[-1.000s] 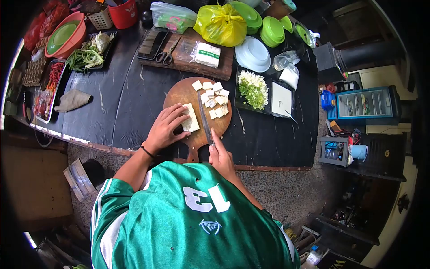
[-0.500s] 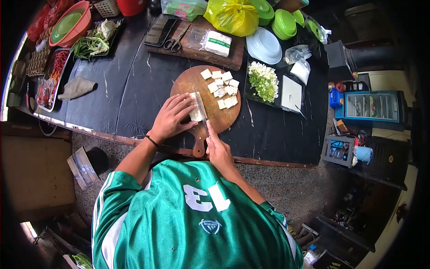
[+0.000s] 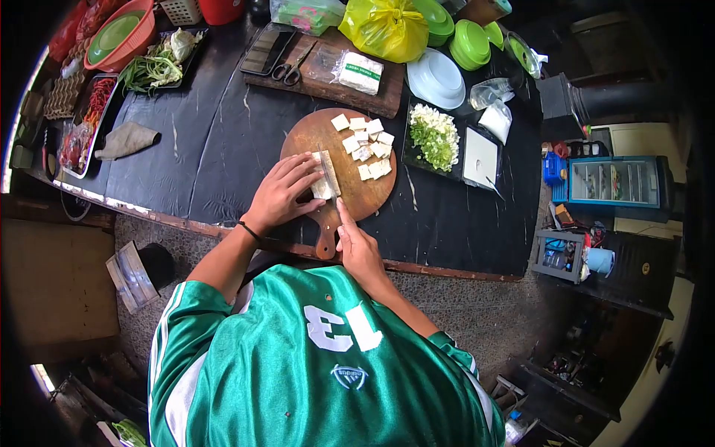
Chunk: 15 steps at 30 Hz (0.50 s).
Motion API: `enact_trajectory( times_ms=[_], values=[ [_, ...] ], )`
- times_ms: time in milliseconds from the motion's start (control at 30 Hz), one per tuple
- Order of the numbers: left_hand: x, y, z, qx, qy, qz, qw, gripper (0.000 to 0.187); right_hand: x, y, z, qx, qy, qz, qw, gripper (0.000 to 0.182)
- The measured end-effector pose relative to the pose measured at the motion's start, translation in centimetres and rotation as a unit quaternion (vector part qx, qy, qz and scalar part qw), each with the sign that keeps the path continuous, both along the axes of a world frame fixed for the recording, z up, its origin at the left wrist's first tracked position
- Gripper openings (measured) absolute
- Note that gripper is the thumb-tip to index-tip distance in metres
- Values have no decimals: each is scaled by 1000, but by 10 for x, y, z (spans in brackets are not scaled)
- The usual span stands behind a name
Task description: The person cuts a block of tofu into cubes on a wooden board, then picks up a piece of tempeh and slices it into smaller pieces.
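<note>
On a round wooden chopping board lies a pale block of tempeh. My left hand rests over its left side, fingers bent and pressing it down. A knife is in my right hand, gripped by the handle, which the fingers mostly hide. Its thin blade stands across the block, close to my left fingertips, with a strip of tempeh to its right. Several cut tempeh pieces sit on the board's upper right.
Behind is a thick wooden board with a phone, scissors and a wrapped white block. To the right, a black tray holds chopped greens. A grey cloth lies left.
The knife blade has moved left, from the block's right edge to over the block. My right hand has shifted slightly left with it. My left hand still holds the block.
</note>
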<state>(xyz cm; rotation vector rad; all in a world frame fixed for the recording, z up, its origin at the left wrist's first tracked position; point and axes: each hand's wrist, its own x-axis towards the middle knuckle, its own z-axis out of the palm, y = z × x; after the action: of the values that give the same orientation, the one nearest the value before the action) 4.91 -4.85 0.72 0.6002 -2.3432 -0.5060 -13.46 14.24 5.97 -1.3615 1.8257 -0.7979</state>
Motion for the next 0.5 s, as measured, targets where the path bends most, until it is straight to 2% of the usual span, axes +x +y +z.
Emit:
enact_trajectory(
  times_ms=[367, 500],
  values=[
    [0, 0, 0, 4, 1, 1, 1000, 54, 0, -4, 1, 19, -12, -16, 1000, 62],
    [-1, 0, -1, 3, 7, -2, 1000, 58, 0, -2, -7, -9, -14, -8, 1000, 63]
  ],
)
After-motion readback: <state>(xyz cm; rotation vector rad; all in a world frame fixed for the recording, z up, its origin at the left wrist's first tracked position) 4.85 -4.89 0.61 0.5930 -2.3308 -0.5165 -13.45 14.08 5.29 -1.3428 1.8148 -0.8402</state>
